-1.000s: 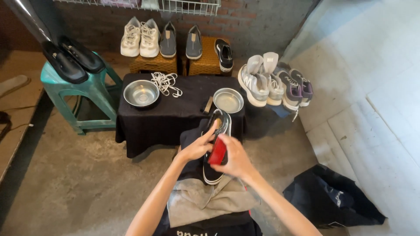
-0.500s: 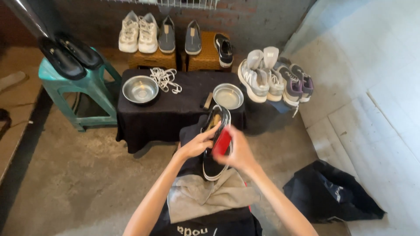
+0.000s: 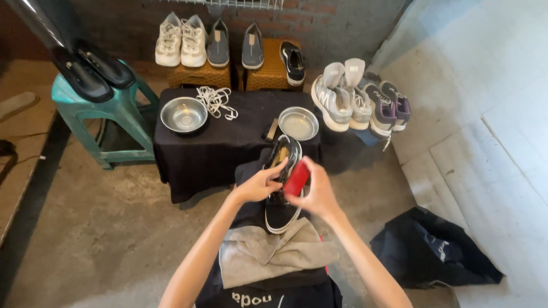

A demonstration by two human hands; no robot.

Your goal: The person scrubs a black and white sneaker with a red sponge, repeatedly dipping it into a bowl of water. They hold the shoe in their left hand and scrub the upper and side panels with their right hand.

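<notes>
A black sneaker with a white sole (image 3: 281,211) rests on my lap, toe toward me, over a grey cloth (image 3: 268,254). My left hand (image 3: 260,183) grips the shoe's left side near its opening. My right hand (image 3: 319,194) holds a red brush-like block (image 3: 297,178) against the shoe's right side.
A low table draped in black (image 3: 217,140) stands ahead with two metal bowls (image 3: 183,114) (image 3: 298,123) and white laces (image 3: 216,101). Pairs of shoes sit on wicker boxes (image 3: 197,74) behind and at right (image 3: 359,102). A teal stool (image 3: 103,120) carries black shoes; a dark bag (image 3: 434,251) lies right.
Both hands stay on the shoe; the red block has shifted slightly along the shoe's right side. The view has tilted a little.
</notes>
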